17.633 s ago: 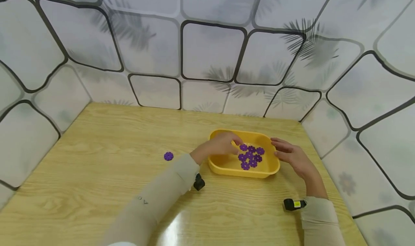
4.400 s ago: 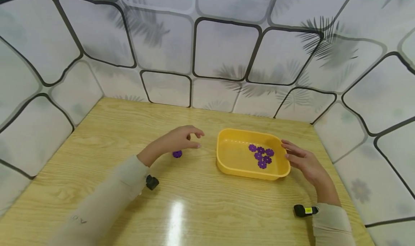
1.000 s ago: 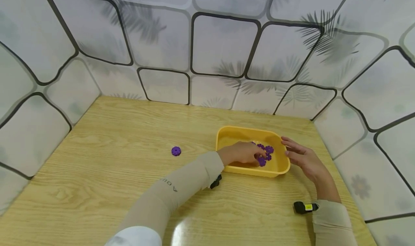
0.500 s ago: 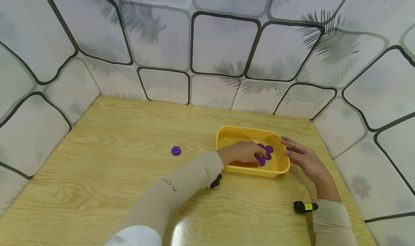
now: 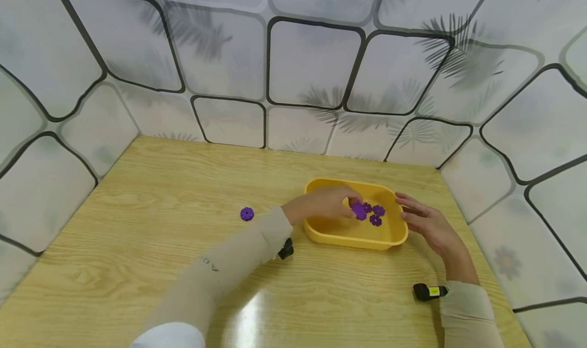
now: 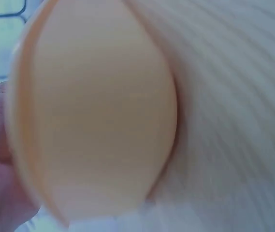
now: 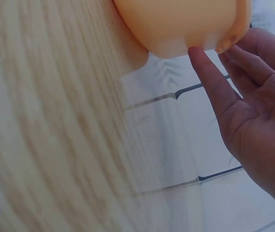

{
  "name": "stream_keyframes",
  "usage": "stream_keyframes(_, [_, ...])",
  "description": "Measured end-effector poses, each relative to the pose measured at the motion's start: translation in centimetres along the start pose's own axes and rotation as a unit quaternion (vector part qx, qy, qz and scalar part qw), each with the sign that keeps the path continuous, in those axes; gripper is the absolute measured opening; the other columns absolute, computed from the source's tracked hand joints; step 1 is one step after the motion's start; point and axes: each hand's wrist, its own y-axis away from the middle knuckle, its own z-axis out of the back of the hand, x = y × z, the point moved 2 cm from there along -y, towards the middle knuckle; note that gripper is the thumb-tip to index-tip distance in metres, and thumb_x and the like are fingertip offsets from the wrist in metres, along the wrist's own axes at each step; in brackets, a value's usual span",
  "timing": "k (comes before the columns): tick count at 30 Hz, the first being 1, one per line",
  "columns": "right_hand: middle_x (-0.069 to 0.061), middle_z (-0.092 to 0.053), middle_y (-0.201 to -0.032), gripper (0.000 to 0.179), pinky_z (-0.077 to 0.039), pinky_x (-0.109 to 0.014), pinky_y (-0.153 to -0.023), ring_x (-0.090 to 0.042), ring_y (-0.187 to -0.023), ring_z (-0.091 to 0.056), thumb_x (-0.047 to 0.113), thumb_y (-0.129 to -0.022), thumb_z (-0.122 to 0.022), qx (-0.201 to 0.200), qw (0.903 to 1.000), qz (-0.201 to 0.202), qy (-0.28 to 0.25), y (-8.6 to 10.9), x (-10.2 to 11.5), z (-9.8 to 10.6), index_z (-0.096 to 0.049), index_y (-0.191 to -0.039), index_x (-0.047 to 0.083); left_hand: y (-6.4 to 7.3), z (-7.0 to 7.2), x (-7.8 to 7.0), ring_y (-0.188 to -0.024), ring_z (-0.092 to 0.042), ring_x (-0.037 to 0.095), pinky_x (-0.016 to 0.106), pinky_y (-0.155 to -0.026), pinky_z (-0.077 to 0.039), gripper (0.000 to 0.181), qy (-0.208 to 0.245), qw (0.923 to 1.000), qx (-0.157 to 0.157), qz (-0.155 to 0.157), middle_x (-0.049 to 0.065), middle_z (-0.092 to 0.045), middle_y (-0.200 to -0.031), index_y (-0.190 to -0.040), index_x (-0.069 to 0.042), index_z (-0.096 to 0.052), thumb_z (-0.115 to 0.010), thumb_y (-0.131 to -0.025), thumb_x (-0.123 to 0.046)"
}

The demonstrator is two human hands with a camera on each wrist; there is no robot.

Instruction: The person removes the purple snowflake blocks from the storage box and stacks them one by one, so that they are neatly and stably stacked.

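Note:
My left hand [image 5: 327, 203] reaches over the left side of a yellow plastic tray [image 5: 353, 245], its thumb and finger pinching a purple flower-shaped disc [image 5: 359, 211] blurred by motion. Several more purple notched discs [image 5: 375, 220] lie flat on the tray floor, right of the fingers. My right hand [image 5: 426, 225] touches the tray's right end with extended fingers. In the right wrist view the thumb [image 7: 207, 72] rests against the outer wall. Only the tray's outer wall [image 6: 103, 111] fills the left wrist view, with part of the right hand [image 6: 4, 169] beyond it.
A thick-looking purple disc, perhaps stacked pieces [image 5: 246, 214], lies on the wooden table [image 5: 183, 195] left of the tray. A patterned wall covering [image 5: 312, 62] stands behind and on both sides. Each wrist carries a small black camera [image 5: 422, 292].
Since half a second ago the left hand has lifted a disc from the tray floor and pulled back leftward. Fewer discs lie in the tray than 17.6 seconds ago. The right hand stays at the tray.

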Motion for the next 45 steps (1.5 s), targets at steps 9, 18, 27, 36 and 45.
stream_keyframes(9, [0.001,-0.026,-0.167,0.060,-0.051,-0.015,-0.091,0.013,-0.120,-0.051,0.026,-0.104,-0.058,0.002,1.0000,0.000,0.003,-0.1,0.0,0.0,-0.037,-0.155,0.002,5.5,4.0,2.3,-0.102,-0.059,0.015,0.032,-0.086,-0.049,0.044,-0.028,0.9970,-0.066,0.028,-0.004,-0.059,-0.125,-0.138,-0.023,-0.061,-0.066,-0.098,-0.040])
stream_keyframes(18, [0.001,-0.025,-0.167,0.061,-0.051,-0.015,-0.091,0.013,-0.120,-0.050,0.028,-0.103,-0.059,-0.003,1.0000,-0.007,0.006,0.0,-0.1,-0.1,-0.038,-0.155,0.003,10.0,5.7,4.1,-0.085,-0.054,0.015,0.032,-0.071,-0.047,0.041,-0.031,0.9919,-0.113,0.049,-0.004,-0.058,-0.117,-0.134,-0.021,-0.064,-0.069,-0.096,-0.037])
stream_keyframes(27, [-0.001,-0.024,-0.168,0.060,-0.051,-0.015,-0.092,0.015,-0.121,-0.049,0.027,-0.103,-0.059,0.001,1.0000,-0.002,0.005,0.0,0.0,-0.4,-0.038,-0.154,0.003,15.7,5.6,6.9,-0.084,-0.053,0.016,0.032,-0.068,-0.046,0.038,-0.007,0.9851,-0.133,0.108,-0.001,-0.061,-0.112,-0.132,-0.024,-0.065,-0.070,-0.096,-0.034])
stream_keyframes(36, [0.001,-0.027,-0.167,0.060,-0.051,-0.015,-0.091,0.015,-0.119,-0.051,0.027,-0.103,-0.060,-0.008,0.9999,-0.005,0.010,0.1,0.0,-0.1,-0.039,-0.154,0.003,20.1,5.5,9.0,-0.081,-0.053,0.016,0.032,-0.063,-0.045,0.038,0.000,0.9759,-0.134,0.172,-0.001,-0.063,-0.109,-0.132,-0.019,-0.065,-0.071,-0.096,-0.031])
stream_keyframes(45, [0.002,-0.026,-0.167,0.060,-0.051,-0.015,-0.091,0.015,-0.119,-0.050,0.028,-0.103,-0.059,-0.006,0.9999,-0.005,0.012,0.1,-0.1,-0.1,-0.039,-0.154,0.004,22.1,4.4,10.9,-0.082,-0.058,0.011,0.030,-0.070,-0.048,0.035,-0.069,0.9741,-0.106,0.188,-0.002,-0.066,-0.106,-0.123,-0.018,-0.071,-0.074,-0.092,-0.033])
